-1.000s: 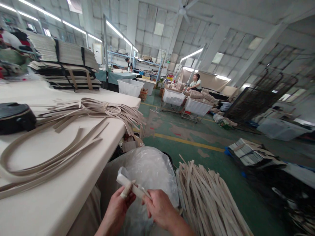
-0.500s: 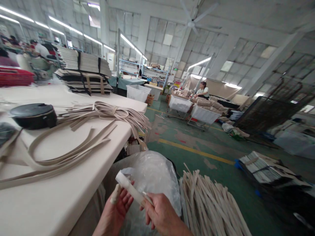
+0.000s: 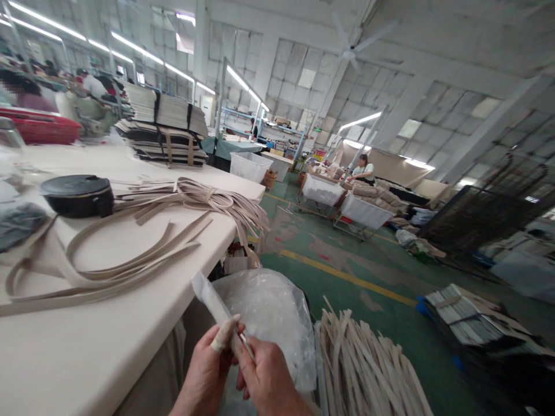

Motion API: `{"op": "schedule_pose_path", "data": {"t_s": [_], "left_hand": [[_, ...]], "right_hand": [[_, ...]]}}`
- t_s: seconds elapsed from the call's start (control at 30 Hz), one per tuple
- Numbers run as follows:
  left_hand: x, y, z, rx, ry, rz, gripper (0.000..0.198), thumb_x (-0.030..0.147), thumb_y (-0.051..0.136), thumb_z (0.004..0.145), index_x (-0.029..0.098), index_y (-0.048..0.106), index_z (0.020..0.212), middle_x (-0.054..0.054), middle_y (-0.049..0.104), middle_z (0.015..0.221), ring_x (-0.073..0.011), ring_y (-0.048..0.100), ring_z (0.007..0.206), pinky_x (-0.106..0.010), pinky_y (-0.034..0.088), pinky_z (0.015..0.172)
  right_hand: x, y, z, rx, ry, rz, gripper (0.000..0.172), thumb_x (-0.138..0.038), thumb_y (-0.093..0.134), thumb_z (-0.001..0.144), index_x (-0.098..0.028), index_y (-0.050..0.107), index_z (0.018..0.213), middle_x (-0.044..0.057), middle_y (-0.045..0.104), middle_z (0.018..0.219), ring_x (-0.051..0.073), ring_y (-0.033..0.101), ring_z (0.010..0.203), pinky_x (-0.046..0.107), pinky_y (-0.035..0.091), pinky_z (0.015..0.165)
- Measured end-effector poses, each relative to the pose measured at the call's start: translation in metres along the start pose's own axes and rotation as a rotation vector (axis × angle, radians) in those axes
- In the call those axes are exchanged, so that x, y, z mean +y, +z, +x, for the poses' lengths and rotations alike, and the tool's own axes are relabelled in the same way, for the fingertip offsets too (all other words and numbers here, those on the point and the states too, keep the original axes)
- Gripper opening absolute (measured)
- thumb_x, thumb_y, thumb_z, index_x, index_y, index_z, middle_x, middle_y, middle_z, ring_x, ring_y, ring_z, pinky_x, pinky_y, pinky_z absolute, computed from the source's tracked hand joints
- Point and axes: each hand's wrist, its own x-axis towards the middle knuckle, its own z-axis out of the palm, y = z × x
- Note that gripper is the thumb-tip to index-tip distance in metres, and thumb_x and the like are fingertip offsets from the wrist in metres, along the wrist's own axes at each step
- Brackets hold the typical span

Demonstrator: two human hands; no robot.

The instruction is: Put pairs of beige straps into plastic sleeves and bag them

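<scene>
Strip of flat off-white material [image 3: 215, 303] is in both hands, above the translucent plastic bag [image 3: 273, 303]. I read its long axis as running from the right hand [image 3: 271, 370] up and leftward, past the left hand [image 3: 203, 364], to a free end near the cream-topped bench [image 3: 56, 358]. Left is nearer that end: closed narrow on the strip, beige cover [image 3: 224, 335] on its thumb. Right pinches the lower end (thin pale piece [image 3: 247, 348] there too, can't tell what). Long beige strips [image 3: 368, 358] sit right of the bag.
</scene>
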Motion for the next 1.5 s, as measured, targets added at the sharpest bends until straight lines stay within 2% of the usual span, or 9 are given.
{"op": "schedule_pose_path", "data": {"t_s": [0.1,0.27,0.47,0.67,0.83,0.93,1.03,1.33,1.5], "left_hand": [[-0.007,-0.012,0.006,-0.025,-0.035,-0.034,0.046,0.047,0.087,0.056,0.010,0.074,0.079,-0.005,0.067,0.059,-0.0167,0.056,0.043,-0.026,0.044,0.034],[-0.010,-0.030,0.013,0.228,-0.076,-0.132,0.031,0.026,0.087,0.061,0.012,0.076,0.086,-0.010,0.076,0.084,-0.0168,0.068,0.073,-0.023,0.056,0.063],[-0.026,-0.026,0.009,-0.043,-0.076,-0.078,0.045,0.046,0.084,0.065,0.011,0.076,0.091,-0.010,0.075,0.079,-0.0174,0.065,0.060,-0.027,0.054,0.055],[-0.012,-0.032,0.019,0.202,0.016,-0.125,0.048,0.036,0.094,0.045,0.012,0.078,0.083,-0.010,0.077,0.087,-0.0188,0.070,0.080,-0.023,0.057,0.068],[-0.031,-0.027,0.014,0.067,-0.121,-0.085,0.040,0.038,0.083,0.067,0.011,0.075,0.096,-0.002,0.069,0.059,-0.0123,0.053,0.035,-0.022,0.039,0.029],[-0.023,-0.026,0.017,0.252,-0.111,-0.148,0.018,0.023,0.065,0.087,0.013,0.071,0.101,-0.004,0.074,0.070,-0.0128,0.062,0.046,-0.021,0.048,0.038],[-0.012,-0.027,0.022,0.363,-0.057,-0.161,0.016,0.013,0.057,0.091,0.014,0.070,0.100,-0.006,0.076,0.078,-0.0099,0.067,0.057,-0.018,0.054,0.051],[-0.043,-0.035,0.019,0.325,-0.145,-0.147,0.013,0.015,0.061,0.089,0.011,0.070,0.096,-0.010,0.076,0.086,-0.0143,0.070,0.069,-0.021,0.055,0.058],[-0.067,-0.031,0.008,-0.058,-0.209,-0.135,0.032,0.042,0.071,0.081,0.010,0.072,0.086,-0.002,0.062,0.052,-0.0139,0.054,0.040,-0.025,0.045,0.040]], "right_hand": [[0.005,-0.005,-0.002,-0.051,0.006,-0.001,0.051,-0.059,0.031,0.098,-0.020,0.060,0.082,0.003,0.065,0.061,0.013,0.059,0.046,0.019,0.040,0.045],[0.022,-0.012,-0.012,-0.110,0.088,-0.176,0.042,-0.044,0.036,0.099,-0.018,0.060,0.075,0.003,0.067,0.059,0.013,0.060,0.045,0.019,0.041,0.048],[0.022,-0.004,0.000,-0.010,0.041,-0.213,0.042,-0.038,0.031,0.102,-0.017,0.061,0.080,0.003,0.067,0.059,0.012,0.062,0.049,0.018,0.042,0.053],[0.020,-0.006,-0.003,-0.122,0.084,-0.175,0.036,-0.036,0.037,0.100,-0.017,0.060,0.080,0.003,0.068,0.059,0.012,0.060,0.044,0.017,0.040,0.046],[0.013,0.006,0.004,-0.101,0.027,-0.121,0.043,-0.040,0.033,0.101,-0.017,0.059,0.077,0.002,0.065,0.056,0.011,0.060,0.045,0.018,0.042,0.050],[0.013,0.004,0.004,-0.119,0.069,-0.065,0.045,-0.047,0.032,0.101,-0.017,0.061,0.083,0.002,0.066,0.058,0.012,0.060,0.045,0.018,0.041,0.046],[0.016,-0.002,-0.001,-0.143,0.064,-0.076,0.046,-0.050,0.032,0.101,-0.018,0.062,0.086,0.003,0.069,0.063,0.013,0.063,0.048,0.018,0.041,0.048],[0.034,0.008,-0.012,-0.119,0.060,-0.277,0.037,-0.035,0.038,0.100,-0.019,0.063,0.078,0.001,0.065,0.054,0.012,0.059,0.045,0.020,0.040,0.054],[0.045,0.007,-0.004,-0.060,0.111,-0.174,0.054,-0.050,0.026,0.101,-0.017,0.062,0.079,0.003,0.063,0.053,0.012,0.058,0.042,0.019,0.040,0.046]]}}
